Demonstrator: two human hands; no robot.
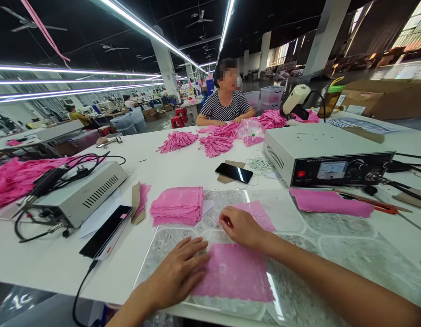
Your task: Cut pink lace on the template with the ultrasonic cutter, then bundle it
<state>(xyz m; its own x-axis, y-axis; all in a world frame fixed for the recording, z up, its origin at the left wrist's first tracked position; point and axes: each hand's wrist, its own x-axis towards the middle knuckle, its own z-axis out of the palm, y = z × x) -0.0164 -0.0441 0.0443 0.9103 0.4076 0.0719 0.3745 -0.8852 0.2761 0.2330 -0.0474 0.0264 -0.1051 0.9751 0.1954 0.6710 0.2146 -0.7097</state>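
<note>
A rectangular piece of pink fabric [238,272] with a wavy lower edge lies on the clear mat [295,290] in front of me. My left hand [179,272] rests with its fingers spread, the tips on the fabric's left side. Beyond the fabric's upper edge, my right hand [239,227] is closed in a pinch; whatever is between its fingertips is too small to make out. Just past my left hand stands a stack of pink fabric pieces [178,205]. Another pink piece [260,215] lies partly behind my right hand.
A grey box with a dial [333,154] stands at right, another grey box [84,195] at left with cables. Phones [234,172] and a black tablet-like device [106,231] lie on the table. Across sits a person [226,104] by pink strip bundles [219,138].
</note>
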